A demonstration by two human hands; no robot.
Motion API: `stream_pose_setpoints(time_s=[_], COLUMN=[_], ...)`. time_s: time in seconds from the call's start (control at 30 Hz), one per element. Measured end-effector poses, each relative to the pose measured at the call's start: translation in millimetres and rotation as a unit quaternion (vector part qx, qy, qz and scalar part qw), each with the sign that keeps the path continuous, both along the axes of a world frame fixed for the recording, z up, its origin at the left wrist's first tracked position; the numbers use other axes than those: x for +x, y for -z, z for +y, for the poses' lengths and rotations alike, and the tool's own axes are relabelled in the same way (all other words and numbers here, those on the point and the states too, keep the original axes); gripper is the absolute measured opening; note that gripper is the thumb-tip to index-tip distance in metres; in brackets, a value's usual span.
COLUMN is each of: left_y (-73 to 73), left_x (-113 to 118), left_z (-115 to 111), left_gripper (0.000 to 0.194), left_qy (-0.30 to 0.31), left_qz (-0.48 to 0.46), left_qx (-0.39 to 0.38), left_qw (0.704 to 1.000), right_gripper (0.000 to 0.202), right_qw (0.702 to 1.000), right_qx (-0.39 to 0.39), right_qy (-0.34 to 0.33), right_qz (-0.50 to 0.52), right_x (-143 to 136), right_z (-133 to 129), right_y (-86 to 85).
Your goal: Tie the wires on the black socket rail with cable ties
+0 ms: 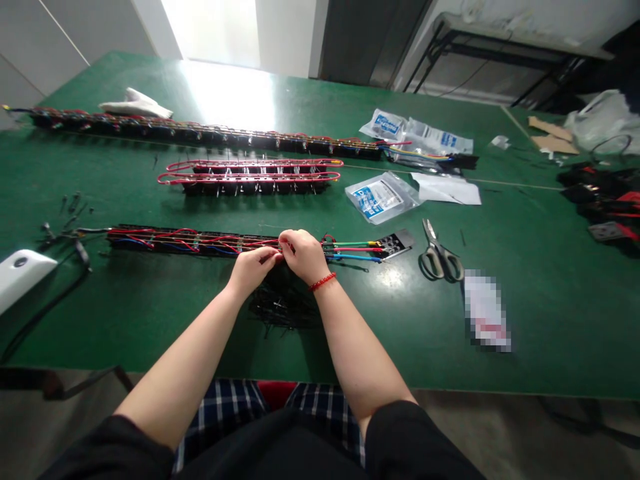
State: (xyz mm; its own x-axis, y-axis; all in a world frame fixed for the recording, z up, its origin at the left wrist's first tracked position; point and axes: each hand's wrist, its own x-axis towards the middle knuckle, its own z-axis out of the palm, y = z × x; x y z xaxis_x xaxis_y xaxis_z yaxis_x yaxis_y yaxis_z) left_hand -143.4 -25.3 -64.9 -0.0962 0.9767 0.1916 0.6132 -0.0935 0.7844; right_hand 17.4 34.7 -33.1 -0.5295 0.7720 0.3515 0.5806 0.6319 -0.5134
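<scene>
A long black strip (170,243) with red, blue and tan wires along it lies crosswise in front of me. My left hand (254,268) is closed in a pinch at its near edge, right of the strip's middle. Beside it, my right hand (304,255) pinches over the wires, the fingertips of both hands almost meeting. What the fingers hold is too small or hidden to make out. From the strip's right end, green, red and blue wires (355,251) run to a flat black perforated end piece (396,244). Below my hands lies a pile of thin black strips (281,305), perhaps cable ties.
Scissors (436,253) lie to the right. Behind are a second black assembly with red loops (255,175), a longer wired strip (210,133), a plastic packet (383,198), white paper (446,189) and a white cloth (136,104). At left sits a white device (24,277).
</scene>
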Motion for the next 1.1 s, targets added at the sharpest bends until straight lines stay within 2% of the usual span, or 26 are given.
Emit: stream_pose_setpoints(time_s=[0.23, 0.5, 0.87, 1.1], left_y=[1.3, -1.0, -3.8, -2.5], left_x=[-1.5, -1.5, 0.4, 0.1], left_z=[-1.0, -0.6, -0.7, -0.6], left_gripper=[0.022, 0.02, 0.02, 0.019], left_qy=[0.001, 0.018, 0.046, 0.05], left_qz=[0.002, 0.01, -0.097, -0.102], left_qx=[0.0, 0.019, 0.017, 0.022], left_qw=[1.0, 1.0, 0.994, 0.993], right_gripper=[0.018, 0.016, 0.009, 0.011], right_qw=[1.0, 0.996, 0.987, 0.988], right_qx=[0.018, -0.002, -0.01, -0.008], right_qy=[0.006, 0.023, 0.034, 0.025], right_qz=[0.015, 0.085, 0.159, 0.155], right_x=[0.6, 3.7, 1.2, 2.7], right_z=[-12.6, -12.6, -10.7, -10.7], right_y=[11.2, 19.1, 24.2, 22.5])
